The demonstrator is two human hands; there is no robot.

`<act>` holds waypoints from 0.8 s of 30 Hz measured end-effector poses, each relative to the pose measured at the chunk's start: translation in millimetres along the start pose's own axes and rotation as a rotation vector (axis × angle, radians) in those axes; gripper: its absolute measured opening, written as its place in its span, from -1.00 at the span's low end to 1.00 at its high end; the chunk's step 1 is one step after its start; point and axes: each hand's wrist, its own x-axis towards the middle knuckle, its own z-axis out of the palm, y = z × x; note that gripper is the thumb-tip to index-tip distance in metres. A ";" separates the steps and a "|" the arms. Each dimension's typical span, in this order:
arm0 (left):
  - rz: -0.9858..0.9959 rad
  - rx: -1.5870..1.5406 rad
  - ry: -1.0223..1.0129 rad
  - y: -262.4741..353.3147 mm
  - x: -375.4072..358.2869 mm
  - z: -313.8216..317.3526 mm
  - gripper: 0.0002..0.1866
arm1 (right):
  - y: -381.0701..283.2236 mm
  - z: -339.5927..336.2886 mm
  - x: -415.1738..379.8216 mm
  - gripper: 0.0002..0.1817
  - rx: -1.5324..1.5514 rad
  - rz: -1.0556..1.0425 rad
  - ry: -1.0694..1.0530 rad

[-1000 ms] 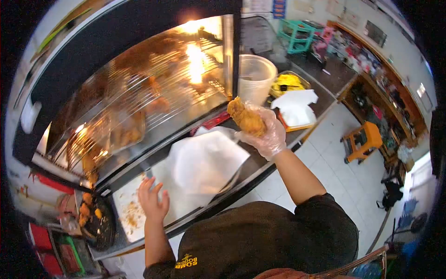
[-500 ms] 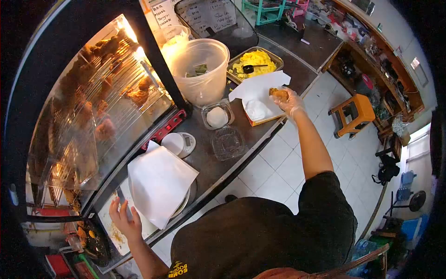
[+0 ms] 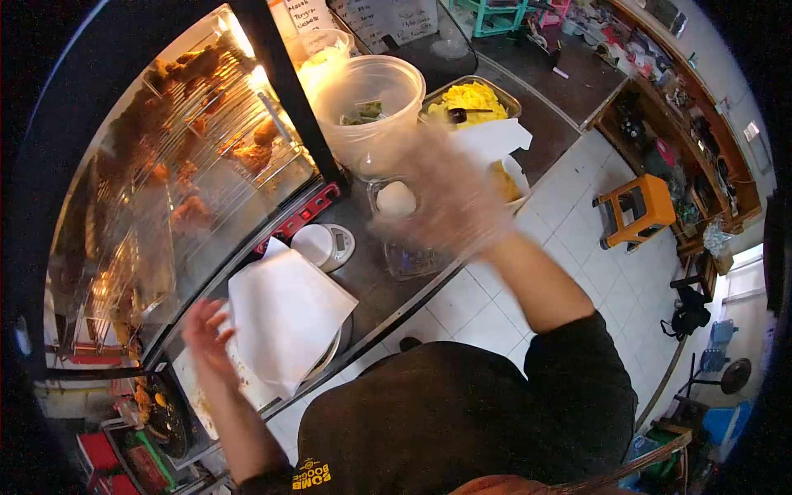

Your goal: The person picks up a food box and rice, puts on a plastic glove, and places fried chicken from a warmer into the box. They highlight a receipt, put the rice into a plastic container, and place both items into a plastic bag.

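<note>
My right hand (image 3: 450,194), in a clear plastic glove, is smeared by motion over the counter, in front of the paper box. Part of the white paper box (image 3: 505,136) shows behind it, with a golden-brown fried piece (image 3: 502,178) inside. Close by sits a white rounded mound (image 3: 396,200) in a clear plastic container (image 3: 375,194); its lid (image 3: 410,262) lies nearer me. My left hand (image 3: 210,334) is raised beside a stack of white paper sheets (image 3: 285,309), fingers loosely apart and holding nothing.
A lit display case (image 3: 190,165) with fried chicken stands on the left. Along the counter are a white kitchen scale (image 3: 330,247), a large translucent bucket (image 3: 371,87) and a metal tray (image 3: 516,107) of yellow food. An orange stool (image 3: 639,212) stands on the tiled floor.
My right hand has let go of the fried piece, which now lies in the box, and has swept left toward the clear container. My left hand has risen slightly.
</note>
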 end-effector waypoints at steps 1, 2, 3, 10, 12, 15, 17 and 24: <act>-0.078 -0.024 -0.115 3.8 2.6 22.9 -0.41 | -35.9 9.9 11.6 -0.34 0.082 -0.245 -0.142; -0.154 -0.048 -0.231 6.5 4.8 36.3 -0.35 | -68.9 13.7 10.2 -0.40 0.174 -0.444 -0.084; -0.151 -0.029 -0.175 2.4 7.8 35.8 -0.40 | -100.6 20.8 16.5 -0.43 0.202 -0.548 -0.119; 0.109 0.035 0.232 -9.6 12.8 -71.6 -0.80 | -238.3 69.9 40.5 -0.52 0.347 -0.972 -0.032; 0.325 0.489 0.420 -45.6 20.4 -163.1 -0.80 | -256.1 143.6 44.0 -0.60 0.707 -1.044 0.244; 0.160 0.784 0.645 -102.7 34.2 -302.5 -0.70 | -282.3 188.8 46.2 -0.84 0.187 -1.206 -0.270; 0.026 0.875 0.743 -124.5 32.4 -376.5 -0.59 | -308.3 182.8 58.7 -0.89 0.312 -1.175 -0.184; -0.186 0.975 0.684 -68.4 -7.8 -455.5 -0.27 | -441.0 178.6 176.8 -0.46 0.697 -0.193 0.071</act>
